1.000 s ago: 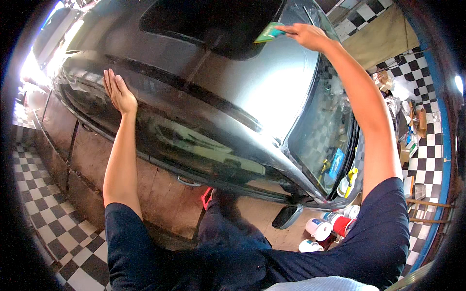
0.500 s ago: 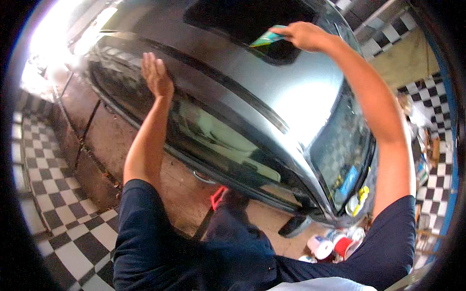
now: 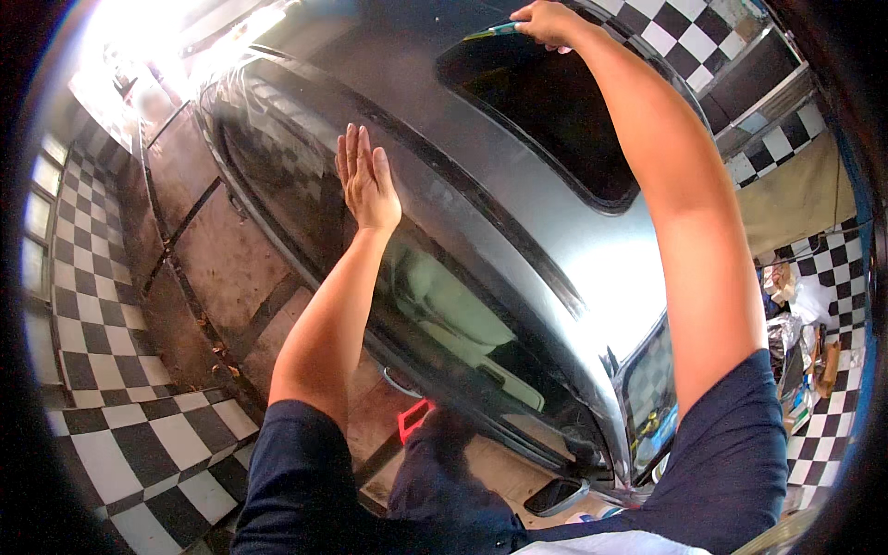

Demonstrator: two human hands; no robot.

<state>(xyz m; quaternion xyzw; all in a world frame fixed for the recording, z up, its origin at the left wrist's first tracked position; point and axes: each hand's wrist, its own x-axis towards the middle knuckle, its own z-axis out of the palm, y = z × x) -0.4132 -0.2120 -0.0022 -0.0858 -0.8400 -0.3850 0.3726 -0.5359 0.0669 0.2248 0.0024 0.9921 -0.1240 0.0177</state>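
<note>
A dark grey car (image 3: 541,240) fills the middle of the view. My left hand (image 3: 368,180) lies open, fingers straight, on the roof edge above the side window (image 3: 453,305). My right hand (image 3: 550,23), arm stretched out, grips a thin green and teal scraper (image 3: 490,32) on the roof beside the far edge of the black sunroof panel (image 3: 536,111). The scraper's blade is seen almost edge-on.
Checkered tiles (image 3: 102,277) cover the left side and the far right, where clutter (image 3: 794,342) is piled. Below are the side mirror (image 3: 555,495), a red object (image 3: 413,418) and a brown floor (image 3: 199,259). Bright light (image 3: 139,37) glares at the upper left.
My right hand has moved up and slightly left with the scraper, from over the dark panel to its far edge. The view has shifted along the roof. My left hand stays open on the car.
</note>
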